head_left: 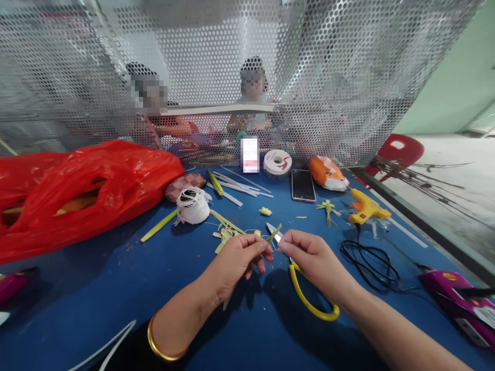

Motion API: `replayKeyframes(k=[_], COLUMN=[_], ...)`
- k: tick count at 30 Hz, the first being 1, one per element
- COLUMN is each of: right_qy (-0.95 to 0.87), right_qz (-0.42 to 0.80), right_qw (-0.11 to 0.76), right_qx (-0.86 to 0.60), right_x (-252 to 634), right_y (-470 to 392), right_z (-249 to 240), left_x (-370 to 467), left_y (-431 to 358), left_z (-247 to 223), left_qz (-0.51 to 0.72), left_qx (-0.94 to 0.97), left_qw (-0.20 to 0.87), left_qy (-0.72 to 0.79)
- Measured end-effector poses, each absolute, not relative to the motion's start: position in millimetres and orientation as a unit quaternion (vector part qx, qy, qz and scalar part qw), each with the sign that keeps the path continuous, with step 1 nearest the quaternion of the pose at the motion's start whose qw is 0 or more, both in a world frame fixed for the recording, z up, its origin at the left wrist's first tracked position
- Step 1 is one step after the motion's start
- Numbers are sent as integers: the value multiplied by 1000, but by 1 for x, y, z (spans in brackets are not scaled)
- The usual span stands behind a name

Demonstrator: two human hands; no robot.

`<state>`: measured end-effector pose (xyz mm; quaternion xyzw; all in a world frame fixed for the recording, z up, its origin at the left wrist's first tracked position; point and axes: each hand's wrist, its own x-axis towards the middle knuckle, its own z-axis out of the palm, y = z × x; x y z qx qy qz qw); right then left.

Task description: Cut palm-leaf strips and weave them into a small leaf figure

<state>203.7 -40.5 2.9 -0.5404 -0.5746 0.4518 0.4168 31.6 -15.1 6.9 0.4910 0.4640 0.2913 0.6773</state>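
A craft workspace, shown by the glue gun [365, 207], spool [285, 161] and scissors [299, 291].

Spool print [277, 154] (too small), nothing legible

Quick headcount, folks: two bare hands, a left hand [245, 255] and a right hand [309, 250]. One pair of yellow-handled scissors [296, 283], one glue gun [367, 207], one gold bangle [152, 340]. One red bag [116, 167], one checked pouch [181, 186], one orange packet [328, 172], one flat-lying phone [303, 186], one flat white spool [285, 164], one red chair [413, 150]. Two people [253, 111] behind the mesh [201, 62]. Several white strips [235, 184], too overlapped for me to count honestly.
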Motion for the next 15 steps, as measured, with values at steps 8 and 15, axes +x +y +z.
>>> replayKeyframes(k=[8,15], right_qy=[-604,-470], right_qz=[343,530], right_qw=[412,454], right_qx=[-590,-540], right_x=[205,196], right_y=[-40,-41], right_z=[-7,-1], left_x=[33,36], left_y=[-16,-21], left_z=[5,8], left_qz=[305,287], left_qx=[554,602], left_qw=[591,580], left_qy=[501,468])
